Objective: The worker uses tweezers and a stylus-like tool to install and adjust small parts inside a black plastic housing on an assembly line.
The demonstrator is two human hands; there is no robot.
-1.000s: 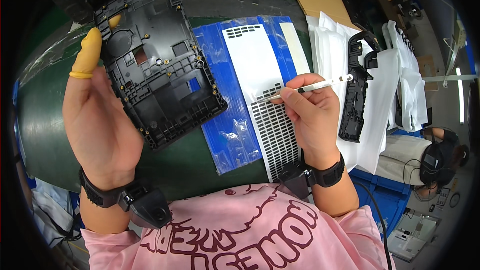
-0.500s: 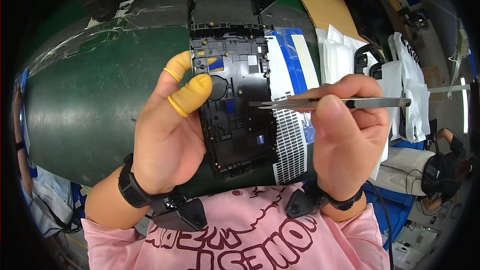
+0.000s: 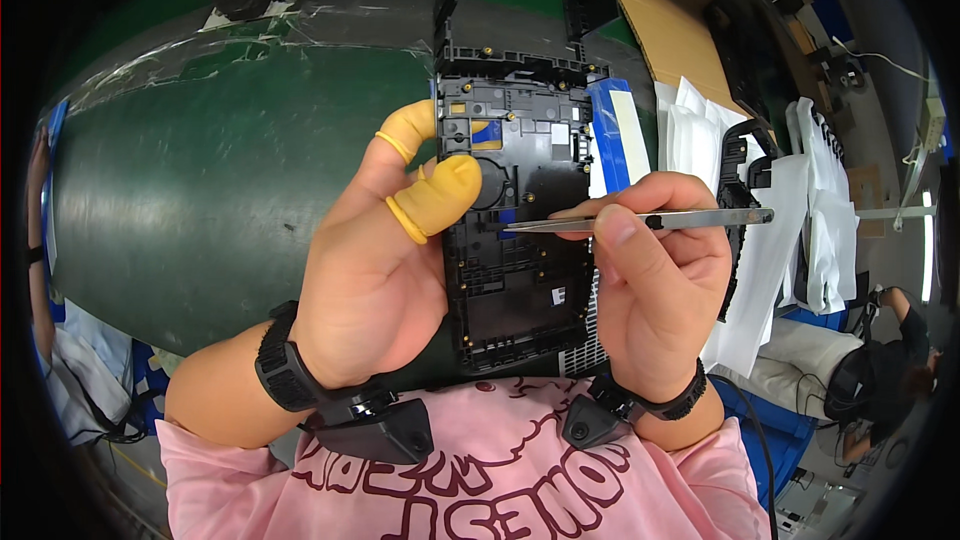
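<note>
My left hand [image 3: 372,255], with yellow finger cots on the thumb and a finger, grips the left edge of a long black plastic housing [image 3: 522,295]. The thumb lies on its ribbed face, and other fingers are hidden behind. Small brass-coloured inserts and cut-out windows dot the housing. In my right hand [image 3: 665,265] is a pair of metal tweezers [image 3: 700,219], pinched between thumb and fingers. The tweezers' tips point left, over the middle of the housing beside a small window showing blue. Whether the tips touch it or hold a tiny piece, I cannot make out.
Under the housing lies a sheet of small dark rectangles [image 3: 580,355], with a blue-and-white sheet [image 3: 612,130] farther up. White pouches [image 3: 690,130] and another black frame [image 3: 738,165] stand at right, near cardboard [image 3: 660,20]. A green mat [image 3: 200,180] covers the left. Another person [image 3: 890,360] is at right.
The housing and my left hand have shifted right in view. My right hand has moved left, bringing the tweezers' tips farther left across the housing. The sheet of rectangles is now mostly covered.
</note>
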